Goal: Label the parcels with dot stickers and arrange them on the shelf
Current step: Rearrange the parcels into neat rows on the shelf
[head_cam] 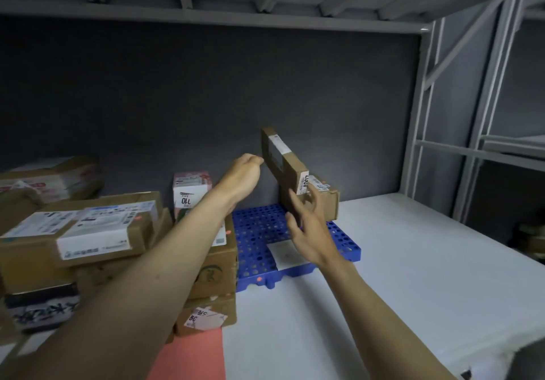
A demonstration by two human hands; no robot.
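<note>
A long flat cardboard parcel (283, 159) tilts up against the dark back wall over the blue perforated pallet (256, 232). My left hand (246, 173) reaches to its upper left edge, fingers curled at the box; the grip itself is hidden. My right hand (306, 226) is spread open just in front of the parcel's lower end, near its white label. A second brown parcel (327, 199) stands behind it on the pallet. A white sticker sheet (283, 251) lies on the pallet.
Stacked parcels (97, 229) crowd the left, among them a pink-white box marked 110 (190, 190). A salmon sheet (191, 356) lies at the front. The white shelf surface (413, 261) spreads right, bounded by grey metal uprights (424, 120).
</note>
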